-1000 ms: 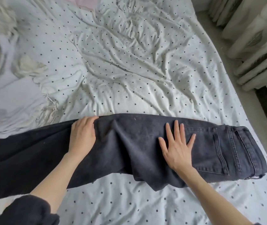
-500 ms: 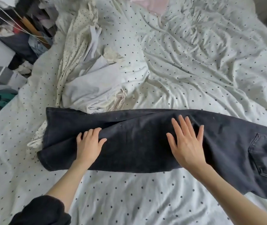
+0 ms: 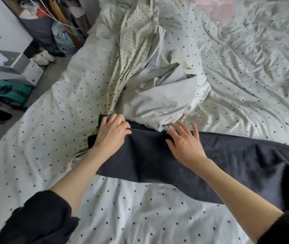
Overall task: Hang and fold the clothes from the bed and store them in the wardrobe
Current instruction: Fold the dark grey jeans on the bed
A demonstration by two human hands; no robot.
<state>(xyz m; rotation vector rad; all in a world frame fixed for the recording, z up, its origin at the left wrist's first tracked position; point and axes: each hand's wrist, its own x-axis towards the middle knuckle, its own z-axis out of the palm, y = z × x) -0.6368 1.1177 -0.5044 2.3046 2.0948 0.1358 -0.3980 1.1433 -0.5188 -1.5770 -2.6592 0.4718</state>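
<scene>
Dark grey jeans (image 3: 228, 164) lie folded lengthwise across the dotted bed sheet (image 3: 140, 217), leg hems to the left. My left hand (image 3: 111, 134) is at the hem end, its fingers curled over the far edge of the denim. Further right, my right hand (image 3: 186, 147) lies on the leg with fingers spread and straight, fingertips near the far edge. Just behind the jeans sits a crumpled pale grey garment (image 3: 166, 95), touching their far edge. A cream dotted garment (image 3: 136, 50) trails away beyond it. The waistband of the jeans is out of view to the right.
A pink item (image 3: 217, 9) lies at the far end of the bed. Left of the bed, on the floor, stand white and grey boxes (image 3: 17, 67), a teal box (image 3: 8, 88) and pale shoes (image 3: 43, 57). Cluttered open storage (image 3: 48, 18) fills the upper left corner.
Both hands have slid left along the jeans from the seat to the leg hems, and my view turned left. The left hand's fingers went from flat to curled at the hem.
</scene>
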